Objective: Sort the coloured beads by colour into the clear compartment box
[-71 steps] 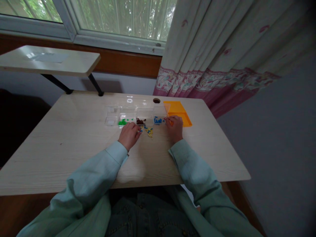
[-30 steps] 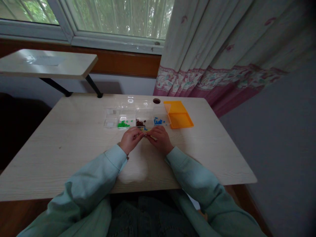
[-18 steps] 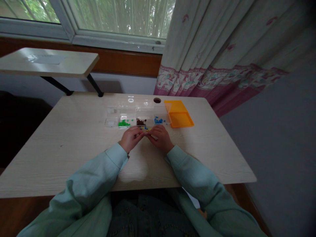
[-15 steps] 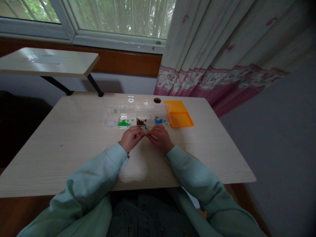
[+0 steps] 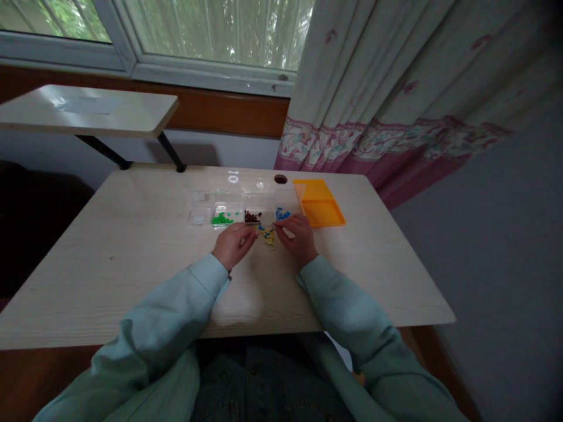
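A pile of small yellow and blue pieces (image 5: pixel 267 237) lies on the table between my hands. My left hand (image 5: pixel 233 245) is to its left, thumb and fingertips pinched together; what they hold is too small to make out. My right hand (image 5: pixel 299 239) is on the other side, also in a pinch, its fingertips close to the blue compartment. Behind the hands stands a clear plastic box (image 5: pixel 259 199) with compartments. Green pieces (image 5: pixel 222 219), dark brown pieces (image 5: pixel 251 217) and blue pieces (image 5: pixel 282 214) lie in separate compartments along its near side.
An orange tray (image 5: pixel 324 212) sits to the right of the clear box. Behind it is a round cable hole (image 5: pixel 280 179) in the table (image 5: pixel 132 275). A raised shelf (image 5: pixel 88 111) on black legs stands at the back left. A curtain (image 5: pixel 352 88) hangs behind the right side.
My hands were fingertip to fingertip and have parted. The right hand has moved right and slightly up, uncovering the yellow and blue pile; the left hand has barely moved.
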`<state>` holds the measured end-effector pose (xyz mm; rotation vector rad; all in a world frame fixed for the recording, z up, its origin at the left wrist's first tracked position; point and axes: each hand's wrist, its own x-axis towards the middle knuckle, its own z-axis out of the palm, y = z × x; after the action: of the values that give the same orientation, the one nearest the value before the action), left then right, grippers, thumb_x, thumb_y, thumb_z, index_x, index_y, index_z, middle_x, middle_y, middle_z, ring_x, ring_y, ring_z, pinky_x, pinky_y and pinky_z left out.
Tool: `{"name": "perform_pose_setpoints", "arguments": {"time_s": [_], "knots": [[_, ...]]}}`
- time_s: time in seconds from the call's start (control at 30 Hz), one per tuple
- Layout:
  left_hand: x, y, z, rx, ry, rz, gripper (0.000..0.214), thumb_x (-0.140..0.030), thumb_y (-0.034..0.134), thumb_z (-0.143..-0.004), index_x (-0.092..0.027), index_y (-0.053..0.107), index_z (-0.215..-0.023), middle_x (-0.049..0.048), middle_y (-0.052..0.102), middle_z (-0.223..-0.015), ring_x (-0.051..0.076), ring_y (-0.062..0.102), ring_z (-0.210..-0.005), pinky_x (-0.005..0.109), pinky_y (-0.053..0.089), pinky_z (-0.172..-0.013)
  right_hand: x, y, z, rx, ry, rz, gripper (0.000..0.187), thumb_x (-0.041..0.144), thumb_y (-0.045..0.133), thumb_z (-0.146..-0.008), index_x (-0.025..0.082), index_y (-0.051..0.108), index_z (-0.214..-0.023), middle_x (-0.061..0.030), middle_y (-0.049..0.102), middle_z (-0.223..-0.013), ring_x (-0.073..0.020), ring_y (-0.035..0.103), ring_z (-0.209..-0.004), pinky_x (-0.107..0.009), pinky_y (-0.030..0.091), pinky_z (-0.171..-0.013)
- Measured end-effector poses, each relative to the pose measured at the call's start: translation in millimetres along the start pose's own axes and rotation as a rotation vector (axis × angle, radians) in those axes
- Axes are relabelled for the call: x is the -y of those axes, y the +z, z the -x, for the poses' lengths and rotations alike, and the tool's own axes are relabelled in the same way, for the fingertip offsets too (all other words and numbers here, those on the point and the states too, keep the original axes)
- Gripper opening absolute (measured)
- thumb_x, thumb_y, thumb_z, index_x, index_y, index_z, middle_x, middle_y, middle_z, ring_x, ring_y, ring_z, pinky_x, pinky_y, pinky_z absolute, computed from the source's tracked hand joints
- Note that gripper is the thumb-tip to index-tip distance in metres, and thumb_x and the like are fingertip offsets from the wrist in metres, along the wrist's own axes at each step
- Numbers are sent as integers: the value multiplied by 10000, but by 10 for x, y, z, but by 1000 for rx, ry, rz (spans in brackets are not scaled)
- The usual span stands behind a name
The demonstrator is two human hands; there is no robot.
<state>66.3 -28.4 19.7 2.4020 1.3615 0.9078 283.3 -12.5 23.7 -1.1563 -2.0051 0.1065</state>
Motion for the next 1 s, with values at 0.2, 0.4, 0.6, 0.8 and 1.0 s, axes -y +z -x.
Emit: {"name": "perform_pose_setpoints", "arguments": {"time_s": [0.2, 0.4, 0.6, 0.8, 1.0], "knots": [[65, -38, -16, -86, -76, -9, 328, -398, 413, -933, -186, 640, -827, 39, 587, -725, 162, 543, -749, 272, 410, -669, -273, -90, -53, -117, 173, 148, 208, 366, 551, -865, 225, 704, -857, -45, 677, -873, -207, 565, -898, -391, 393, -897], [80, -43, -16, -99, -105, 0, 331, -392, 408, -934, -188, 640, -816, 39, 592, -746, 160, 539, -748, 269, 410, -669, -458, -108, -43, -176, 299, 261, 242, 380, 555, -858, 199, 715, -873, -96, 635, -972, -249, 502, -972, -430, 354, -902], [81, -76, -24, -74, -92, -80, 334, -388, 392, -939, -188, 634, -824, 47, 592, -755, 180, 537, -785, 287, 407, -701, -447, -98, -34, -121, 299, 245, 274, 341, 468, -908, 212, 695, -992, -100, 610, -1014, -245, 482, -1006, -431, 345, -918], [92, -74, -21, -66, -91, -80, 331, -383, 387, -942, -194, 640, -844, 51, 604, -778, 187, 539, -802, 293, 406, -711, -437, -89, -35, -114, 270, 249, 307, 356, 441, -926, 209, 689, -1029, -90, 628, -1004, -240, 502, -998, -418, 358, -925], [111, -72, -24, -89, -49, -89, 305, -363, 425, -931, -182, 653, -837, 54, 603, -780, 194, 526, -815, 323, 408, -769, -451, -87, -42, -98, 276, 243, 322, 368, 443, -926, 190, 698, -1011, -99, 637, -996, -238, 508, -989, -411, 367, -917]]}}
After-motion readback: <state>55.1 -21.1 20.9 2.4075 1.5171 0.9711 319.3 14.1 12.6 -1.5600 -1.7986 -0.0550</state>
